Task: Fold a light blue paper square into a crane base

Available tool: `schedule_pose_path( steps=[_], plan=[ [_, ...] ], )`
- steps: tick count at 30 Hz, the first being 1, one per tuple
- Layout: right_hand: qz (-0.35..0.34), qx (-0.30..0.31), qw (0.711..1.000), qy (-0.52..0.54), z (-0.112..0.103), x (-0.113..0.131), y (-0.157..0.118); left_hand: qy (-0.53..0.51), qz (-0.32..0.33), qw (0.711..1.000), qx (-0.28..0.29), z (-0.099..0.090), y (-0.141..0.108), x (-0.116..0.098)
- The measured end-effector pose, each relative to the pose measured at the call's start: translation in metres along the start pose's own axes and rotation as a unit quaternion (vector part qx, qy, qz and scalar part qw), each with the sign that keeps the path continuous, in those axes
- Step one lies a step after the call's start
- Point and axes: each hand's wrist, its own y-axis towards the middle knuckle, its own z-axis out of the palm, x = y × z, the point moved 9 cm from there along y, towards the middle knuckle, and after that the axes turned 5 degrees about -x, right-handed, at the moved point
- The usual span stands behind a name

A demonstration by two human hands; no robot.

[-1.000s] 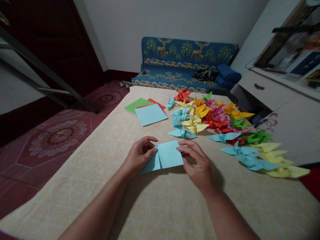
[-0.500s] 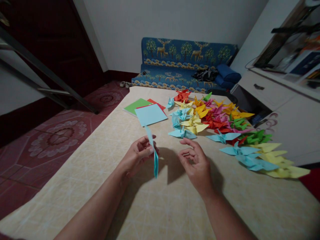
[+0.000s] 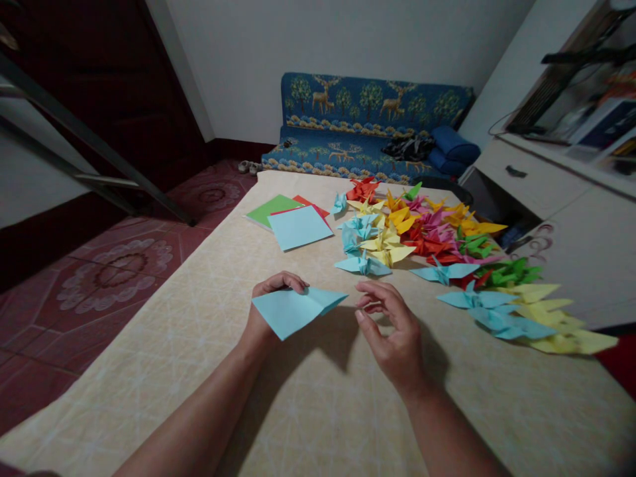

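My left hand (image 3: 271, 295) holds a folded piece of light blue origami paper (image 3: 293, 313) above the table, thumb on top and the other fingers hidden beneath. The paper's pointed right corner shows parted layers and reaches toward my right hand (image 3: 392, 328). That hand is apart from the paper, its fingers curved and the thumb separated from them, with nothing between. Just beyond lie a flat light blue sheet (image 3: 301, 228), a green sheet (image 3: 273, 211) and red paper (image 3: 313, 205). A light blue paper crane (image 3: 364, 264) sits past my right fingertips.
Many folded cranes in red, orange (image 3: 401, 220), pink, green (image 3: 517, 271) and yellow (image 3: 579, 338) cover the table's right side. Behind the patterned tablecloth (image 3: 189, 318) stands a blue sofa (image 3: 368, 126). A white cabinet (image 3: 581, 232) is at right, a metal ladder (image 3: 94, 139) at left.
The folded blue paper was edge-on and upright; my left hand has turned it so a broad face shows, its point now toward the right. My right hand has barely moved.
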Motion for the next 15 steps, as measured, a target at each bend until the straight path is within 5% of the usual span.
schedule_pose_path(
  steps=[7,15],
  plan=[
    [-0.067,0.096,0.992,-0.056,0.026,0.017,-0.009,0.239,0.156,0.958,0.009,0.010,-0.014,-0.035],
    [-0.015,0.028,0.998,-0.050,0.014,-0.006,-0.004,0.307,0.288,0.907,0.015,0.024,-0.027,-0.056]
  ],
)
